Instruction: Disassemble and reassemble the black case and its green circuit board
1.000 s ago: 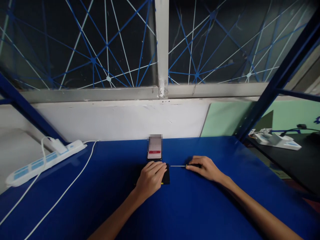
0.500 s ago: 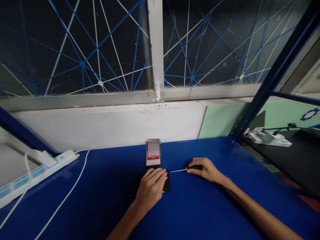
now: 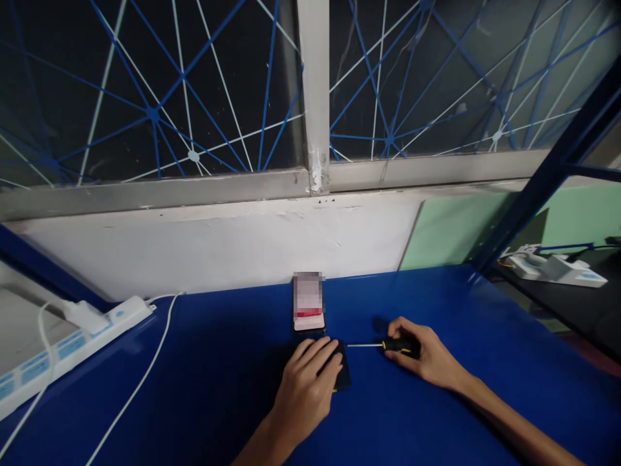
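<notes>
My left hand (image 3: 310, 382) rests over a flat black case with a yellow edge (image 3: 344, 372), its fingers laid across the top and pressing it to the blue table. Much of the case is hidden under that hand. On the right side, my right hand (image 3: 427, 356) grips a screwdriver (image 3: 396, 346) by its black and yellow handle, between thumb and fingers. The metal shaft points left, and its tip is close to the right edge of the case. I cannot tell whether the tip touches the case.
A phone (image 3: 309, 321) lies beyond my left hand, its screen partly blurred. A white power strip (image 3: 72, 349) with a cable lies along the left of the blue table (image 3: 204, 388). Another power strip (image 3: 563, 268) sits on a dark surface at right. The wall and windows stand behind.
The view has shifted a little. My right hand's fingers have loosened around the screwdriver, so more of its yellow and black handle shows. My left hand stays on the case.
</notes>
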Demonstrator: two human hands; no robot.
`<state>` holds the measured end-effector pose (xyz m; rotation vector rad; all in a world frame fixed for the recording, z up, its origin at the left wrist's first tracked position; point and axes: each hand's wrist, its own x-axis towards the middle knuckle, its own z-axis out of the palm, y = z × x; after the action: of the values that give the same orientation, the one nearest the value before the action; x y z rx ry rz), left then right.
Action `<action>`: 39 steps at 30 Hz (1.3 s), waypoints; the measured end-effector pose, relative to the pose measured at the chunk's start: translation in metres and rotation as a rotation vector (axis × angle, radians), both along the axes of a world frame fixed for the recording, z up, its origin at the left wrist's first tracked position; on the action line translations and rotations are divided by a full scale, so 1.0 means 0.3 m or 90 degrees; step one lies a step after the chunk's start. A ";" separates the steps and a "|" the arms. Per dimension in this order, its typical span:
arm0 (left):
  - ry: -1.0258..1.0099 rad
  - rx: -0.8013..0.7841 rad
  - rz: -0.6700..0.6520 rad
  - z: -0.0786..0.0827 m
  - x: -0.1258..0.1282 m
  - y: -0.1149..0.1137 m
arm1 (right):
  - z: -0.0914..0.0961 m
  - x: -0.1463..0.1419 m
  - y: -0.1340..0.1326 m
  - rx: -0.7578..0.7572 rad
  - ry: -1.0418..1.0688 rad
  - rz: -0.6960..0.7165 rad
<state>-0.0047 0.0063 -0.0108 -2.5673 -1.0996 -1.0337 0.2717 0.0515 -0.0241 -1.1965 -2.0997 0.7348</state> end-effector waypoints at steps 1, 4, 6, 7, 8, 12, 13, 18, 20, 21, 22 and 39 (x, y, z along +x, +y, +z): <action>0.000 -0.004 -0.001 0.000 -0.003 -0.001 | -0.003 0.000 -0.002 -0.005 0.003 -0.005; 0.004 -0.015 0.001 -0.001 -0.008 -0.005 | -0.007 0.002 -0.004 -0.025 0.005 -0.017; 0.005 -0.022 0.005 0.000 -0.007 -0.008 | -0.007 0.002 -0.007 -0.034 0.003 -0.021; 0.003 -0.025 0.008 0.001 -0.006 -0.009 | -0.006 0.002 -0.009 -0.038 0.002 -0.021; -0.001 -0.026 0.013 0.003 -0.004 -0.010 | -0.007 0.002 -0.011 -0.041 0.000 -0.019; -0.021 -0.021 0.037 0.016 0.007 -0.013 | -0.021 0.007 -0.022 -0.044 0.011 -0.011; -0.025 -0.020 0.041 0.020 0.009 -0.014 | -0.027 0.010 -0.023 -0.042 0.015 -0.015; -0.029 -0.038 0.041 0.021 0.014 -0.016 | -0.034 0.029 -0.013 0.008 0.008 0.022; -0.029 -0.044 0.042 0.013 0.015 -0.015 | -0.024 0.031 -0.005 0.027 0.010 0.031; -0.036 -0.048 0.044 0.010 0.015 -0.014 | -0.017 0.030 -0.002 0.037 0.009 0.027; -0.039 -0.050 0.041 0.006 0.016 -0.014 | -0.011 0.027 0.000 0.033 0.000 0.031; -0.030 -0.056 0.025 0.007 0.000 -0.005 | 0.054 0.030 0.052 -0.003 -0.054 0.063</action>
<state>-0.0047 0.0049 -0.0088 -2.5901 -1.2282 -1.0641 0.2806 0.0670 -0.0078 -1.1526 -2.2417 0.7449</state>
